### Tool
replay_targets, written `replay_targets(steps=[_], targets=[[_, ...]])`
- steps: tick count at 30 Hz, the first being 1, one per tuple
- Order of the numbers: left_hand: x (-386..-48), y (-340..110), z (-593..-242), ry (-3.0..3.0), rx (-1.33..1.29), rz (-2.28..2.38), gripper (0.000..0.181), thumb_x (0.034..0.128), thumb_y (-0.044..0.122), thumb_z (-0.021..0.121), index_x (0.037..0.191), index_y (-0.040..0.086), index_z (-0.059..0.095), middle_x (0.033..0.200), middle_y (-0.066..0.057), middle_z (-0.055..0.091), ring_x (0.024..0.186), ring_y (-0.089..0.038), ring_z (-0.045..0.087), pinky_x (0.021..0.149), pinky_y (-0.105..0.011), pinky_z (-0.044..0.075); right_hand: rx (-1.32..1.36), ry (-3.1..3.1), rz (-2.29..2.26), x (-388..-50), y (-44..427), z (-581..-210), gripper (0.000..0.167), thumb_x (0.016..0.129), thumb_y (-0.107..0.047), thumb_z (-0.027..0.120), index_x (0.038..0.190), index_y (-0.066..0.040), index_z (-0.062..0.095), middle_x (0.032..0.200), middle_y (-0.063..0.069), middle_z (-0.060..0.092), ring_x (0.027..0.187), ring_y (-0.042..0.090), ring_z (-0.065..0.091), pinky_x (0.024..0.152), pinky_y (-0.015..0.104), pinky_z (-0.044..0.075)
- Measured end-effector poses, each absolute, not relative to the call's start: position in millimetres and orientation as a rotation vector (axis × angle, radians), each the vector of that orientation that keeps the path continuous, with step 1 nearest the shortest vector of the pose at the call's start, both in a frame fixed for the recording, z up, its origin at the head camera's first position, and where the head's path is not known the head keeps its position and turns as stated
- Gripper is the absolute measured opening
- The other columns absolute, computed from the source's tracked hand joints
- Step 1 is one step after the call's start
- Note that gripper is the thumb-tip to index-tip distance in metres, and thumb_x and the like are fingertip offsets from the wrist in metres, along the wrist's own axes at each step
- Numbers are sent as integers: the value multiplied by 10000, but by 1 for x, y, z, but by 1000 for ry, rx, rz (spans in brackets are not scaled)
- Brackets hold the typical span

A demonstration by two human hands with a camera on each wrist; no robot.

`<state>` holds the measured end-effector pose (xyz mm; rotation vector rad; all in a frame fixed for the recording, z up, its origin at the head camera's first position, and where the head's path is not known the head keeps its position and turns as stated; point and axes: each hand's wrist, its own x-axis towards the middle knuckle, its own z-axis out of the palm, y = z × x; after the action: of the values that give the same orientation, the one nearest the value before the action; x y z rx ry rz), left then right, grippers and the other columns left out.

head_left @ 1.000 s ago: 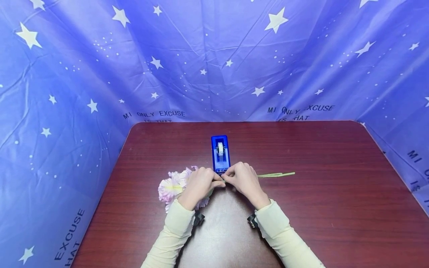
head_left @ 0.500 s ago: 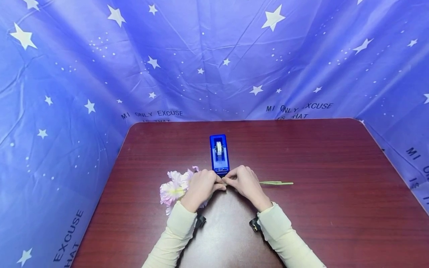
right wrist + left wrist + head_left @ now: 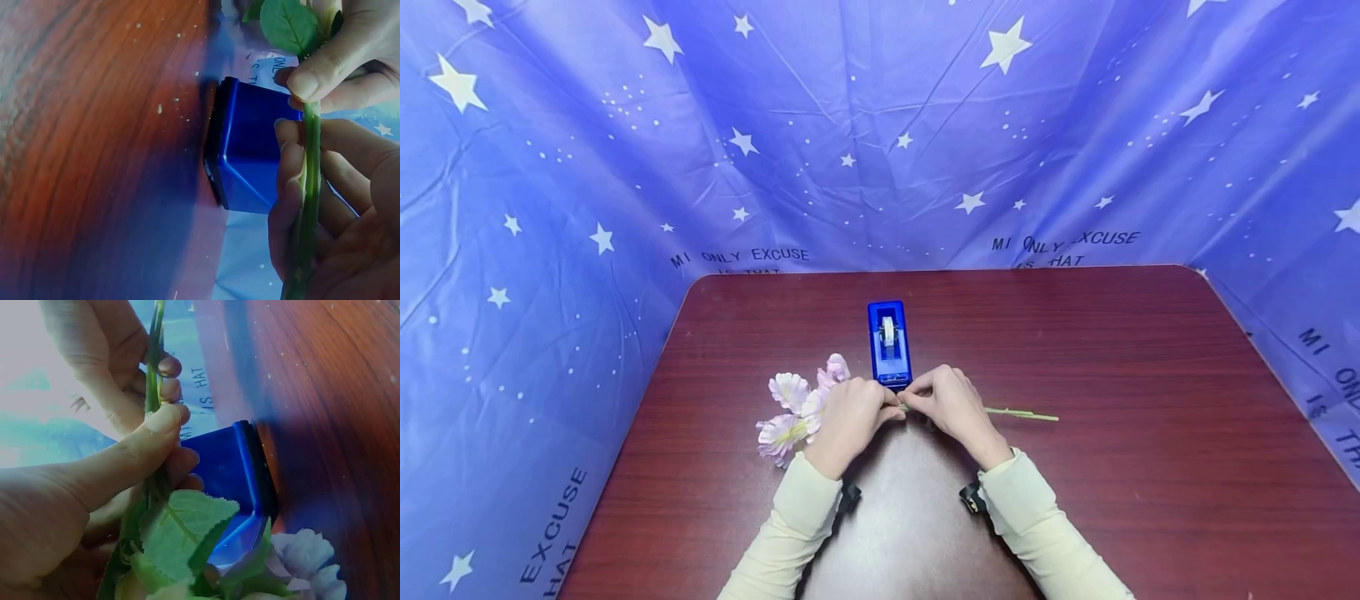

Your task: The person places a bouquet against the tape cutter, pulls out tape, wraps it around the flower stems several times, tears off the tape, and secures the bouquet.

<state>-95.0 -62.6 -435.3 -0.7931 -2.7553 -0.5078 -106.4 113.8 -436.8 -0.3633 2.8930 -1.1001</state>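
A bunch of pink and white flowers (image 3: 788, 429) lies left of centre, apparently artificial. My left hand (image 3: 850, 423) pinches the green stems (image 3: 152, 381) between thumb and fingers, just above a serrated leaf (image 3: 187, 528). Close beside it, my right hand (image 3: 951, 408) has its fingers curled round the same stems (image 3: 310, 169). Past the right hand, the stem ends (image 3: 1026, 414) point to the right. A blue tape dispenser (image 3: 890, 346) with a roll of clear tape stands just beyond both hands, its near end close to the fingertips. Whether tape is on the stems I cannot tell.
The dark red wooden table (image 3: 1120, 358) extends around the hands. Its far edge meets a blue curtain (image 3: 820, 108) with white stars and black lettering, which also hangs along both sides.
The stem ends have swung slightly nearer to me. The blossoms have turned and look more spread out. Both hands keep their hold at nearly the same spot by the dispenser.
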Motion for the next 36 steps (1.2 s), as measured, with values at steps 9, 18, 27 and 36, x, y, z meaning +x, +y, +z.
replay_targets(steps=[9,18,27,36], targets=[[-89,-61,-433,-2656,-786,-365,106,784,372,783,741,276,767,710,65,711,643,-147,668,543,-327,507,-330,2802,-1145,-106,116,-430,155,851,-262,759,728,-171,785,673,-63,710,443,45,532,529,257,442],[-87,-62,-436,-2548,-788,-222,140,772,380,796,719,261,744,658,59,671,598,-147,638,517,-310,488,-304,2755,-1121,-107,117,-425,189,857,-302,750,722,-175,781,626,-82,663,473,55,526,539,261,430],[-87,-64,-432,-2467,-797,-175,184,780,365,802,725,198,748,622,65,650,583,-135,620,526,-292,481,-288,2745,-1116,-109,118,-421,225,855,-371,751,735,-184,783,650,-84,666,536,61,496,543,264,424],[-89,-66,-432,-2429,-847,-266,134,785,312,800,727,207,741,672,82,693,650,-112,635,598,-280,495,-264,2758,-1280,-111,114,-420,173,822,-239,799,818,-115,678,691,-37,655,597,75,575,603,269,468]])
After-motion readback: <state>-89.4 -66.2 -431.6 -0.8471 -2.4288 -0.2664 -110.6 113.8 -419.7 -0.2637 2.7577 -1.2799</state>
